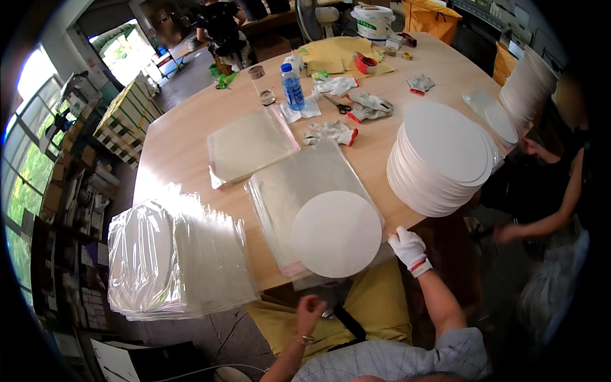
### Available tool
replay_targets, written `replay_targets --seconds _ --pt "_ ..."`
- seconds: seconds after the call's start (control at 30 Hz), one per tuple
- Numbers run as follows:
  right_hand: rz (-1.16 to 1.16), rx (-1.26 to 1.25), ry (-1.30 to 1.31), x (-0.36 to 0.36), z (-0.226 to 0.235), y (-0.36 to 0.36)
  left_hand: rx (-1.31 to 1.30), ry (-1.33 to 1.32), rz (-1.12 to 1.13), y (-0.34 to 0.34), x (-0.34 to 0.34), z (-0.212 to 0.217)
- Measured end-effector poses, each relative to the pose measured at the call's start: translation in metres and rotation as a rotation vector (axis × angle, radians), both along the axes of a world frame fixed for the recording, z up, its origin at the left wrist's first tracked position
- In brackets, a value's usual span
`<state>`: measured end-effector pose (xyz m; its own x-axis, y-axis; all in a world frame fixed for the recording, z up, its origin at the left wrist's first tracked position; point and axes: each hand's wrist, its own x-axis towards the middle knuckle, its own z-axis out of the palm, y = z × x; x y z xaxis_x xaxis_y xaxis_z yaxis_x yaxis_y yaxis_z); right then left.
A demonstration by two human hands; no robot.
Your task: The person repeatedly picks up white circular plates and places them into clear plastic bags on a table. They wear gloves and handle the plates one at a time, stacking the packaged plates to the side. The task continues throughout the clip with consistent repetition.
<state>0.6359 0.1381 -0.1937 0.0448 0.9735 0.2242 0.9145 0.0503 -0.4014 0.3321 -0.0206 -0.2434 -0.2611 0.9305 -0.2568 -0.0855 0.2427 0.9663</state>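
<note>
A white round disc [336, 233] lies on a stack of clear plastic bags [299, 184] at the near edge of the wooden table [184, 140]. My right hand [407, 247], in a white glove, touches the disc's right rim. My left hand [309, 310] is bare, with fingers curled and nothing in it, and hangs below the table edge over my lap. A tall stack of white discs [440, 159] stands right of the bags.
Bagged discs [172, 254] are piled at the left. A second bag stack [249, 145], gloves [331, 132], scissors [341, 107], a water bottle [293, 86] and tape [364, 62] lie farther back. Another person [547, 191] sits at the right.
</note>
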Motion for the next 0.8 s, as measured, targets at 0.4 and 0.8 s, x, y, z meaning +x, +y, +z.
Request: replay_targets --seconds 0.4,0.8 --pt "-0.149 -0.337 0.877 -0.026 -0.025 -0.049 0.087 -0.357 -0.009 0.036 0.022 0.050" --pt "0.765 -0.259 1.262 -0.198 0.155 -0.012 0.658 0.401 0.194 -0.022 -0.143 0.297"
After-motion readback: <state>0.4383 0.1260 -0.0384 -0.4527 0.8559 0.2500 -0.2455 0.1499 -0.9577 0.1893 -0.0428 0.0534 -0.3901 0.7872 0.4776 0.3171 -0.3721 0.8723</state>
